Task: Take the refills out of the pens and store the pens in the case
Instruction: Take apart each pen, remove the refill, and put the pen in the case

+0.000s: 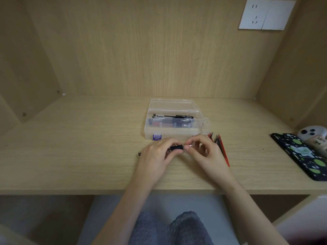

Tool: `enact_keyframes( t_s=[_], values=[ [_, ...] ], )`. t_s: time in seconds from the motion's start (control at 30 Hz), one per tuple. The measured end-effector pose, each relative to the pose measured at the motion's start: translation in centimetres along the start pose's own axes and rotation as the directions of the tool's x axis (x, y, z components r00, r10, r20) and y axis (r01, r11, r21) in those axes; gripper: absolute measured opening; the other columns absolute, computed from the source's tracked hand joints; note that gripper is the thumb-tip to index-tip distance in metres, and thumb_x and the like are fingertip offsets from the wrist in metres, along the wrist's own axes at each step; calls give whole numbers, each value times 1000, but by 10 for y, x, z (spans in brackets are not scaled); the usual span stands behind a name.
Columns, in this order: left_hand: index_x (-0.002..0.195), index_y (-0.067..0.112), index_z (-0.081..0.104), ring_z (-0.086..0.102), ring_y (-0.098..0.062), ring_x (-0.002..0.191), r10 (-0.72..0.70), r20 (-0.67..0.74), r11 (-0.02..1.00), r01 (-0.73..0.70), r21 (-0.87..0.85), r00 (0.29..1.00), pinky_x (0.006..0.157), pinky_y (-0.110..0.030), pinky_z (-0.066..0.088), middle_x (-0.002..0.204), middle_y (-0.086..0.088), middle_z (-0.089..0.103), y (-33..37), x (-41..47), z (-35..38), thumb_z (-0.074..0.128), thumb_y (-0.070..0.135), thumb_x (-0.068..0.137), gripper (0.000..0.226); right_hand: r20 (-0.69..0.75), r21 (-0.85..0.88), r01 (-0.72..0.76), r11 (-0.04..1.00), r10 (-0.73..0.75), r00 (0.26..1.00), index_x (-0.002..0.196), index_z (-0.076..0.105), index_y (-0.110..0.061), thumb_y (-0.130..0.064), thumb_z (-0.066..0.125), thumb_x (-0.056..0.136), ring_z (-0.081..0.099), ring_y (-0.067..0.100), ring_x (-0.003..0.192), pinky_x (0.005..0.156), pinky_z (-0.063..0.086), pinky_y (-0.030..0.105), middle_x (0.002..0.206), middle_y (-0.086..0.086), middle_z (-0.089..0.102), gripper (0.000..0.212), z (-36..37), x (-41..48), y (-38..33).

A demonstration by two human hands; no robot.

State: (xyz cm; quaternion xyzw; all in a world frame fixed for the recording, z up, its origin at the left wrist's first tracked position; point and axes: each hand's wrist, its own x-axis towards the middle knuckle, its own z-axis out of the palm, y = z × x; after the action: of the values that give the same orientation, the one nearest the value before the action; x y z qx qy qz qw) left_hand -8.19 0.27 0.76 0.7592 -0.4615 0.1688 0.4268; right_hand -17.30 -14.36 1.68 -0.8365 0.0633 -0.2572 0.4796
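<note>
My left hand (158, 152) grips a black pen (176, 148) held level just above the desk, its back end sticking out left of the hand. My right hand (206, 151) pinches the pen's tip end, fingers curled round it. Behind the hands stands a clear plastic case (177, 134) with a purple latch, its lid open. Several pens (172, 117) lie inside it. A small pile of red and dark refills (222, 149) lies on the desk just right of my right hand.
A phone in a black case with green spots (302, 154) lies at the desk's right edge, beside a white object (312, 132). Wooden walls enclose the desk (79, 147) at the back and sides. A white socket plate (265, 14) sits on the back wall.
</note>
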Motion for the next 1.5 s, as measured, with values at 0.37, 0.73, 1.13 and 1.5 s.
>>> enact_keyframes(
  t_s=[0.37, 0.73, 1.13, 1.5],
  values=[
    [95, 23, 64, 62, -5, 77, -1, -11, 1000, 1, -27, 1000, 71, -29, 48, 89, 15, 68, -1, 0, 1, 54, 47, 84, 29, -54, 11, 14, 1000, -14, 998, 89, 66, -28, -33, 64, 86, 47, 4, 79, 72, 39, 21, 85, -22, 60, 6, 0, -1, -5],
    [94, 20, 67, 61, -5, 77, 32, -1, 999, -32, 20, 999, 71, -22, 44, 88, 13, 69, -2, 1, 1, 53, 46, 84, 32, -52, -76, -32, 997, 28, 998, 77, 62, -28, -33, 61, 87, 46, 1, 72, 68, 35, 11, 83, -4, 54, 11, 1, 0, -2],
    [102, 16, 65, 60, -8, 89, -56, -107, 997, 49, -63, 993, 80, -24, 46, 96, 8, 67, -1, 1, 0, 51, 37, 89, 28, -185, -157, 15, 988, -44, 982, 82, 62, -28, -40, 52, 91, 45, 9, 90, 81, 36, 24, 82, -14, 60, 18, 2, 4, 9],
    [105, 25, 69, 61, -7, 79, -75, -111, 995, 82, 54, 991, 70, -24, 46, 93, 13, 67, 0, 0, -2, 54, 41, 88, 27, -72, -508, 83, 857, -138, 988, 85, 68, -25, -28, 69, 81, 38, 11, 96, 89, 35, 34, 91, -14, 62, 5, 8, 6, 16]
  ],
)
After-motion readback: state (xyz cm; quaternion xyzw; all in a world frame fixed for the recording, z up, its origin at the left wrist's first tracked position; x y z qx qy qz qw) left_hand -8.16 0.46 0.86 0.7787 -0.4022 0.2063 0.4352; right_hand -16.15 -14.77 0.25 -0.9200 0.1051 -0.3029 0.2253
